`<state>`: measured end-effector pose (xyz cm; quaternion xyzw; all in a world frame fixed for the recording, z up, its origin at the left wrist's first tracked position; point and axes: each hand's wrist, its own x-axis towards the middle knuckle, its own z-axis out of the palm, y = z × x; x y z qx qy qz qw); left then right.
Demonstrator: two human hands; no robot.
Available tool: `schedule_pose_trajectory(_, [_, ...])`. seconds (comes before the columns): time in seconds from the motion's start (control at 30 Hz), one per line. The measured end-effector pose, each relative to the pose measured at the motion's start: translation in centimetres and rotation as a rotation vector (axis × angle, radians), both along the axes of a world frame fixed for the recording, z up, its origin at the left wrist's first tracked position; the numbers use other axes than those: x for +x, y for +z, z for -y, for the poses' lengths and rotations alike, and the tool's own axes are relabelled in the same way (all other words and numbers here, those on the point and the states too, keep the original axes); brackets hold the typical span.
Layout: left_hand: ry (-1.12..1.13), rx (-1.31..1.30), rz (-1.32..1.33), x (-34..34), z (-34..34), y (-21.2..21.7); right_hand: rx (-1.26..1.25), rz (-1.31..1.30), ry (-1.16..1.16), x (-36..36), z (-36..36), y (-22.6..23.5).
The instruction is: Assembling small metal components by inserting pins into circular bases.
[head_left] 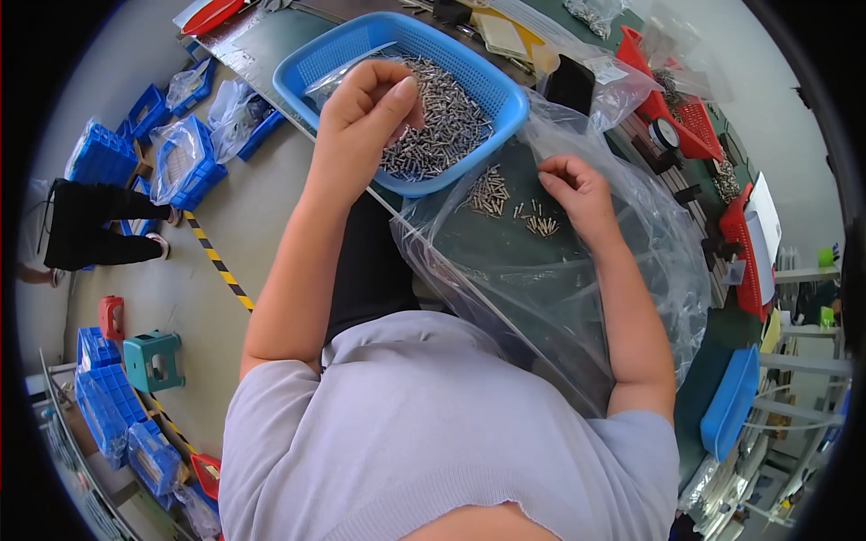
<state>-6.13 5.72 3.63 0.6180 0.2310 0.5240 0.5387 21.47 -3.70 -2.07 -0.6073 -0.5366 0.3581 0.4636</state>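
My left hand (372, 106) is raised over a blue plastic basket (298, 59), its thumb pressed against curled fingers. Whatever it may hold is hidden. Inside the basket lies a heap of small metal pins (442, 117), with a clear bag at its left side. Just above the worktop, my right hand (582, 194) has its fingers curled in and the thumb close to the index finger; I cannot make out anything in it. To its left, a small pile of pins (488, 193) and a looser group of pins (538, 221) lie on a clear plastic sheet (487, 261).
A black phone (570, 85) rests behind my right hand. Red baskets (695, 126) with small metal parts stand along the right, and a blue tray (731, 401) is lower right. On the left floor are blue crates (194, 158), a green stool (152, 361) and another person's legs (108, 221).
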Motion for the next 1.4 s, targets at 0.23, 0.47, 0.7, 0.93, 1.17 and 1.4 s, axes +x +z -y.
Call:
schedule_pose_trajectory(0.23, [0.045,-0.029,0.034,0.0,0.1,0.0,-0.138,0.213,0.175,0.6,0.5,3.0])
schedule_pose_trajectory(0.47, [0.065,0.171,0.137,1.0,4.8,0.8,-0.025,0.453,0.247,0.1,1.2,3.4])
schedule_pose_trajectory(0.7, [-0.546,-0.601,0.19,3.3,9.0,-3.2,0.105,0.662,0.266,-0.4,1.3,3.1])
schedule_pose_trajectory(0.93, [-0.715,-0.965,0.281,4.4,8.4,-4.7,0.193,0.742,0.25,-0.4,1.1,2.9])
schedule_pose_trajectory(1.17, [-0.779,-1.076,0.34,4.1,7.4,-5.2,0.295,0.333,0.213,-3.3,2.3,5.4])
schedule_pose_trajectory(1.4, [-0.819,-1.093,0.352,4.0,7.2,-5.1,0.472,0.385,0.231,-4.4,2.5,4.8])
